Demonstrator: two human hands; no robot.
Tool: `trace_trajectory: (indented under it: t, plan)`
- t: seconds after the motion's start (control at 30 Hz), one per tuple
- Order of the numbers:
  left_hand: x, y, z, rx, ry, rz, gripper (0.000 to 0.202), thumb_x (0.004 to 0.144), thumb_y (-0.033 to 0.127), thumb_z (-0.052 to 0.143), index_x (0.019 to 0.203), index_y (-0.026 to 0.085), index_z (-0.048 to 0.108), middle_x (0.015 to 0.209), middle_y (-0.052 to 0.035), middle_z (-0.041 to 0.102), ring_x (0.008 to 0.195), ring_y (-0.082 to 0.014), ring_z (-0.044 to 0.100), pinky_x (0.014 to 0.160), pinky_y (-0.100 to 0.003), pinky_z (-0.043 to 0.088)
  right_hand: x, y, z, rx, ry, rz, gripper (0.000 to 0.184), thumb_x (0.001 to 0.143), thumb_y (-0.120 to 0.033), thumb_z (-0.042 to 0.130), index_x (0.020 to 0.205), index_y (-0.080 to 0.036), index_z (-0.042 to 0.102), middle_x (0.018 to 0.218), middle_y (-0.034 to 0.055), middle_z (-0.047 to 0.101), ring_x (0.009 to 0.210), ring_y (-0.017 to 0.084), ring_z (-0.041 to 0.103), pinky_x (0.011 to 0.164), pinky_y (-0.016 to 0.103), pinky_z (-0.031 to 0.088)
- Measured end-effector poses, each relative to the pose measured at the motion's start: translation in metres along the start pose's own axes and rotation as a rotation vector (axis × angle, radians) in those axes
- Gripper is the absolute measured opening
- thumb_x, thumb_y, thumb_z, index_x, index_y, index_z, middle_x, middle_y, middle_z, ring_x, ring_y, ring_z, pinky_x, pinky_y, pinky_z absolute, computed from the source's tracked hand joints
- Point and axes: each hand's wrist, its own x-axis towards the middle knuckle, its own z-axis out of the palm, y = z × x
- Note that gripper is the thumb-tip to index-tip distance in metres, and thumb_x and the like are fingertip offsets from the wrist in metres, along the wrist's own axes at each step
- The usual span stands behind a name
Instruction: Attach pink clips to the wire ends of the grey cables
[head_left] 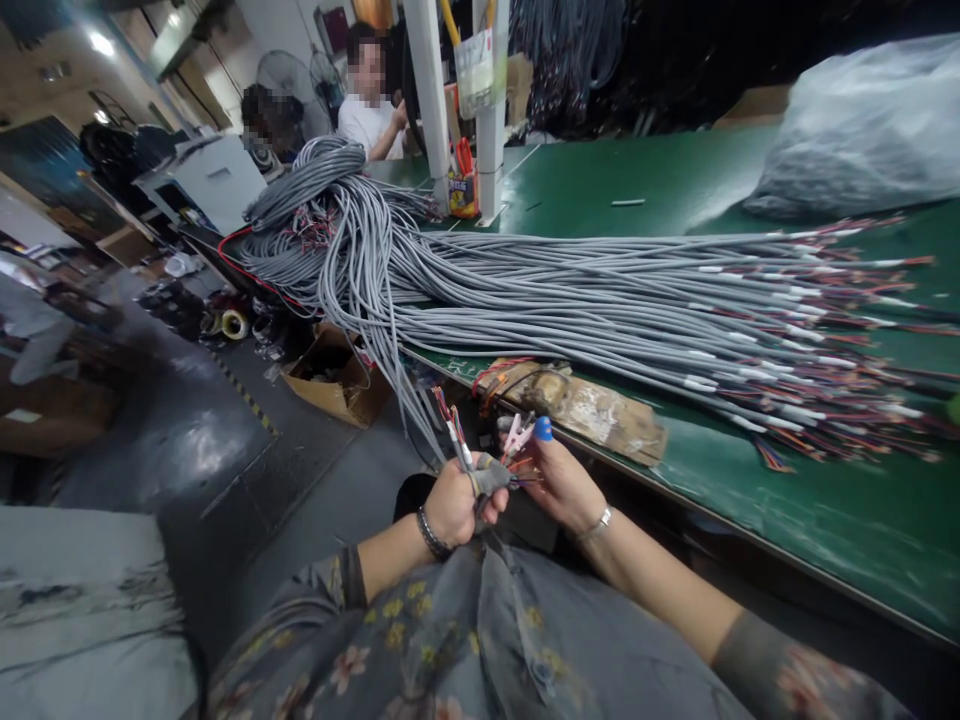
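Note:
My left hand [454,503], its thumb and finger in grey coverings, is closed around grey cables [466,462]. Stripped coloured wires [444,408] fan out above its grip, and more coloured wire ends [525,478] point across to my right hand [568,487]. A blue cover sits on the right thumb. The right fingers are bent around those wire ends, partly hidden behind the palm. By the right thumb is a small pale pink piece [517,436], split like a clip; how it is held is unclear. A large bundle of grey cables [525,290] lies beyond both hands.
A green worktable [750,500] runs along the right, with a worn wooden board [592,405] at its near edge. White posts, an orange container [463,192] and a plastic bag [870,120] stand farther back. A cardboard box [337,380] sits below; a person [371,115] works beyond.

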Motion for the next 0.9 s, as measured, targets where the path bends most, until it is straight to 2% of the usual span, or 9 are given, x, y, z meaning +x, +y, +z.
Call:
trace_trajectory:
  t: [0.1,0.3,0.6,0.7,0.8,0.9]
  plan:
    - [-0.001,-0.003,-0.001,0.014,-0.018,-0.001,0.044,0.047,0.048,0.079,0.058,0.017,0.050,0.040,0.0032,0.050,0.028,-0.0047,0.034,0.031,-0.019,0.019,0.001,0.001,0.000,0.038,0.008,-0.013,0.057,0.046,-0.067,0.082,0.073,-0.020,0.064,0.072,0.0021,0.061,0.068,0.017,0.053,0.067,0.030,0.045]
    - [-0.001,-0.006,-0.003,0.030,-0.014,-0.002,0.044,0.047,0.049,0.079,0.055,0.017,0.050,0.039,0.0031,0.051,0.027,-0.0047,0.035,0.030,-0.018,0.020,0.002,0.003,-0.002,0.045,0.035,-0.009,0.059,0.046,-0.068,0.081,0.074,-0.020,0.064,0.066,0.0026,0.062,0.064,0.018,0.054,0.059,0.031,0.045]
    - [-0.008,-0.006,-0.005,0.027,-0.013,0.030,0.048,0.046,0.052,0.081,0.056,0.016,0.050,0.039,0.0020,0.052,0.026,-0.0051,0.036,0.029,-0.018,0.020,-0.002,0.001,-0.008,0.149,-0.142,0.023,0.058,0.052,-0.073,0.076,0.076,-0.021,0.070,0.070,0.0002,0.066,0.062,0.013,0.056,0.058,0.025,0.048]
    - [-0.012,-0.007,-0.005,0.035,-0.025,0.068,0.048,0.048,0.053,0.080,0.055,0.016,0.050,0.040,0.0015,0.053,0.027,-0.0051,0.037,0.029,-0.018,0.021,-0.004,0.000,-0.007,0.175,-0.165,0.057,0.055,0.053,-0.068,0.079,0.080,-0.021,0.071,0.073,0.0000,0.066,0.064,0.011,0.056,0.060,0.023,0.049]
    - [-0.013,-0.006,-0.003,0.025,-0.010,0.106,0.047,0.050,0.052,0.080,0.055,0.016,0.051,0.040,0.0016,0.053,0.027,-0.0051,0.037,0.030,-0.018,0.022,-0.005,0.000,-0.005,0.171,-0.128,-0.008,0.044,0.053,-0.057,0.085,0.077,-0.022,0.070,0.073,-0.0013,0.064,0.066,0.010,0.055,0.059,0.020,0.049]
    - [-0.011,-0.003,-0.001,0.002,0.021,0.109,0.046,0.049,0.051,0.080,0.055,0.016,0.050,0.040,0.0024,0.053,0.027,-0.0050,0.037,0.030,-0.017,0.022,-0.006,-0.002,-0.004,0.103,-0.093,-0.087,0.040,0.056,-0.054,0.084,0.070,-0.020,0.068,0.068,-0.0012,0.062,0.062,0.010,0.052,0.054,0.019,0.046]
